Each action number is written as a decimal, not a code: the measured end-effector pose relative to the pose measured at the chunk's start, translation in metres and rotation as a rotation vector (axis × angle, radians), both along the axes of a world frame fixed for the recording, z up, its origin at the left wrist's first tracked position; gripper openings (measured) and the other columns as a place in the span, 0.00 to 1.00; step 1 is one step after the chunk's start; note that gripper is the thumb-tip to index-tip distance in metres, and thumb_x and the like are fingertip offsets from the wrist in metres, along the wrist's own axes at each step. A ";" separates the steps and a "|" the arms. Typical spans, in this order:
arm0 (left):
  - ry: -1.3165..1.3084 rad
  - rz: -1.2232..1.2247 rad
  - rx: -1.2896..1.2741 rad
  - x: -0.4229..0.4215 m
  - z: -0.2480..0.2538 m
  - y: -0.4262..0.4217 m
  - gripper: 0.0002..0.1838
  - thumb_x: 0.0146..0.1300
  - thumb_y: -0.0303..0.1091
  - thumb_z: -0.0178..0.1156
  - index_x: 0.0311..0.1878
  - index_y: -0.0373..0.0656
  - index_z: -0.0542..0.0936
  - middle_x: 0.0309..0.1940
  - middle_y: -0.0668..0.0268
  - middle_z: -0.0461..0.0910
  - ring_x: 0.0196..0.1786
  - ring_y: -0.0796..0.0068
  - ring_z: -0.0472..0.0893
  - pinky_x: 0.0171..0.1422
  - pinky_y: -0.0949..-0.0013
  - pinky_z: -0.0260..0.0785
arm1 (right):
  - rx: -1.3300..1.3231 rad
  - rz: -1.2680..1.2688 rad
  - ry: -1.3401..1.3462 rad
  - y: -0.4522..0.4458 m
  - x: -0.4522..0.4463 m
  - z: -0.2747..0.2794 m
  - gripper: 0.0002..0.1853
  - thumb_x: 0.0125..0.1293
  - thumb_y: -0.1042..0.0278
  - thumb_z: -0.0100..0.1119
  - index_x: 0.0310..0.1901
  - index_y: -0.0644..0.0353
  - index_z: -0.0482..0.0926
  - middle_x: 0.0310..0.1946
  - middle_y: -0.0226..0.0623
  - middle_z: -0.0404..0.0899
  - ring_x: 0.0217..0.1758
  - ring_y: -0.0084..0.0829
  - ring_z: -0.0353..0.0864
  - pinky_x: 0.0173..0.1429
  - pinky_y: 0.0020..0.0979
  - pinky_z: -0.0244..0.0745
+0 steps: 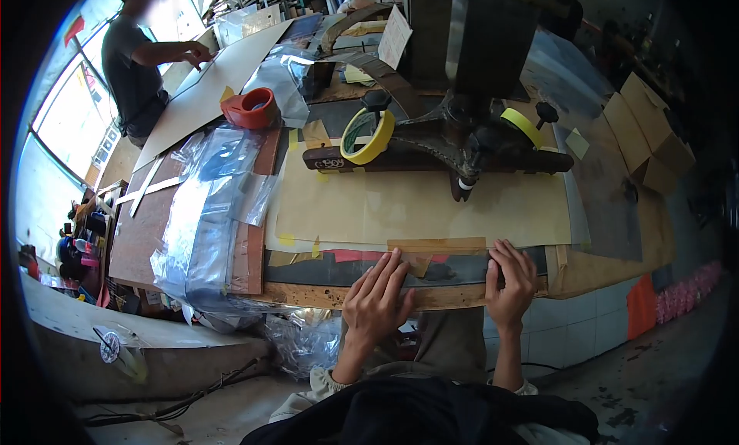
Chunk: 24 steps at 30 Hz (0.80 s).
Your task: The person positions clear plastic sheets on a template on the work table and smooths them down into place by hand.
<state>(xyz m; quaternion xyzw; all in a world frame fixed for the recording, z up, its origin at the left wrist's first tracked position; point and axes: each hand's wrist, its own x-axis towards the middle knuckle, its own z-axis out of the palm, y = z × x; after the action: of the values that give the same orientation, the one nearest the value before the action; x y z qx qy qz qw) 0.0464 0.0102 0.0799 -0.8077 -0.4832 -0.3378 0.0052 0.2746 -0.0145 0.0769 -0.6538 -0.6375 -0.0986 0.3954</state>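
My left hand (377, 295) lies at the table's front edge, fingers stretched forward, the fingertips near the left end of a brown tape strip (436, 245). Near the strip's right end is my right hand (509, 282), its fingers extended and slightly bent. The strip runs along the front edge of a large cream sheet (416, 210). Under that edge, some pink material (358, 255) shows on a dark surface. A dark metal clamp bar (431, 162) crosses the back of the sheet, with yellow tape rolls (383, 141) hanging on its knobs.
A red tape dispenser (250, 110) sits behind clear plastic film (208, 206) on the left. At the back left, a person (138, 64) stands by a large pale board (223, 87). Cardboard boxes (647, 133) are on the right. Wooden edging (308, 295) borders the table front.
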 end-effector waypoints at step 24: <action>-0.004 -0.015 0.034 -0.002 -0.004 -0.001 0.19 0.59 0.39 0.61 0.53 0.45 0.81 0.61 0.64 0.78 0.62 0.68 0.78 0.62 0.66 0.70 | 0.062 0.009 -0.032 0.000 0.000 -0.002 0.07 0.63 0.73 0.59 0.41 0.61 0.82 0.47 0.38 0.85 0.57 0.37 0.81 0.64 0.43 0.68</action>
<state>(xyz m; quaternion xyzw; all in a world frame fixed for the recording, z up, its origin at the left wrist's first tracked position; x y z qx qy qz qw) 0.0444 0.0087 0.0761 -0.8104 -0.4714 -0.3475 0.0156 0.2749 -0.0142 0.0749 -0.6368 -0.6433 -0.1269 0.4057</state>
